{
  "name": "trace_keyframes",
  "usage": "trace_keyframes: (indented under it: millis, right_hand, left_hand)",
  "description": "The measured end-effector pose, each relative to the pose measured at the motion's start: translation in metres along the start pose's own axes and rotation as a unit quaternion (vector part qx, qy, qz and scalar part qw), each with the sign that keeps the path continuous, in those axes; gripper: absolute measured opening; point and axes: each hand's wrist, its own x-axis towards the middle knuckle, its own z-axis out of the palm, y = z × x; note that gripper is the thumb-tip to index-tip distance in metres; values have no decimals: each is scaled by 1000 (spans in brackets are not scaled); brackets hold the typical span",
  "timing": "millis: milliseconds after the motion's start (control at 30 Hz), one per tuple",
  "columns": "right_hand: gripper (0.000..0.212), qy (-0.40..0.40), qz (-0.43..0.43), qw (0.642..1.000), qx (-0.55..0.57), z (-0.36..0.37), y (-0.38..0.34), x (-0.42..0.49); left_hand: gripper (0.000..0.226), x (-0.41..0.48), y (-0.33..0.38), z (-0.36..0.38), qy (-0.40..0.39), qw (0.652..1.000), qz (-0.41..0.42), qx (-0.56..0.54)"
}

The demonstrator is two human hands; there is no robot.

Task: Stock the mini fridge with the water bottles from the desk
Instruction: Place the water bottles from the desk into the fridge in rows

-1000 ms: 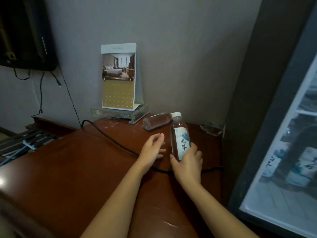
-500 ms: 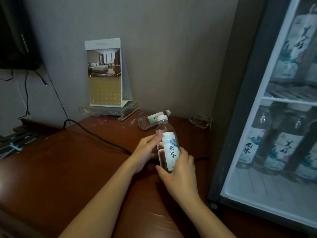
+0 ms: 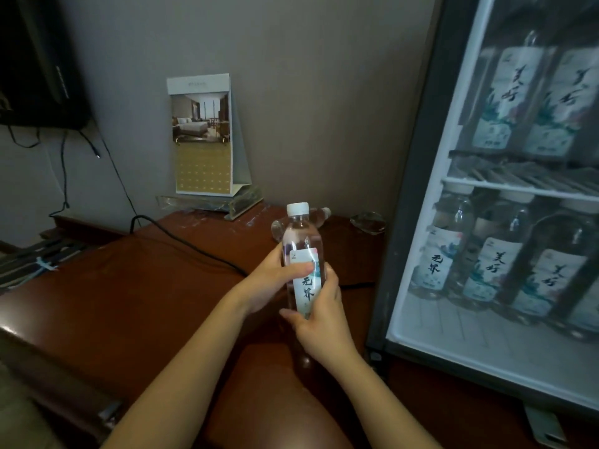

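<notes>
Bottles outside mini fridge (image 3: 413, 189): two, one water bottle (image 3: 302, 236) upright over desk (image 3: 146, 286), left hand (image 3: 275, 281) and right hand (image 3: 322, 319) both curled round its label, second bottle (image 3: 321, 212) lying behind. Cable (image 3: 194, 250) crossing desk; calendar (image 3: 202, 140) at wall.

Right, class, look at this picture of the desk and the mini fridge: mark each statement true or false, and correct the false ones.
1. The left hand and the right hand both grip one upright water bottle. True.
2. That bottle is uncapped. False: a white cap is on it.
3. A second bottle lies on its side on the desk behind the held one. True.
4. The mini fridge has bare shelves. False: labelled bottles stand on both shelves.
5. The calendar lies flat on the desk. False: it stands upright by the wall.
</notes>
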Motion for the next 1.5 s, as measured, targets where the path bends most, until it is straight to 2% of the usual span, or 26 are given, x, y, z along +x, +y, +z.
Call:
trace_keyframes:
  millis: [133, 267, 467, 633, 733, 900, 1033, 1167, 1400, 1500]
  right_hand:
    - [102, 1, 2, 999, -39, -3, -2, -14]
    - [99, 10, -14, 999, -52, -9, -3, -45]
    - [87, -30, -4, 999, 10, -40, 4, -90]
    - [67, -71, -13, 996, 56, -73, -1, -108]
    - [73, -77, -29, 994, 72, -92, 1, -120]
    - [76, -36, -17, 996, 85, -126, 16, -138]
    - [68, 11, -5, 995, 101, -151, 28, -150]
    - [51, 64, -12, 992, 106, -181, 27, -148]
    - [48, 143, -85, 985, 53, -242, -14, -109]
    - [50, 180, -123, 975, 36, -263, -38, -91]
  left_hand:
    - [32, -27, 8, 12, 5, 999, -10, 33]
    - [34, -57, 15, 29, -4, 997, -18, 69]
    - [38, -93, 30, 58, -30, 993, -22, 111]
    - [44, -109, 43, 84, -55, 987, -11, 149]
    - [50, -111, 51, 105, -89, 978, -1, 188]
    - [51, -102, 59, 144, -150, 961, 2, 231]
    - [45, -91, 60, 175, -176, 961, 12, 213]
    - [42, -75, 71, 199, -159, 968, 42, 190]
    - [32, -42, 124, 233, -120, 977, 99, 145]
    - [37, -31, 149, 243, -96, 978, 130, 132]
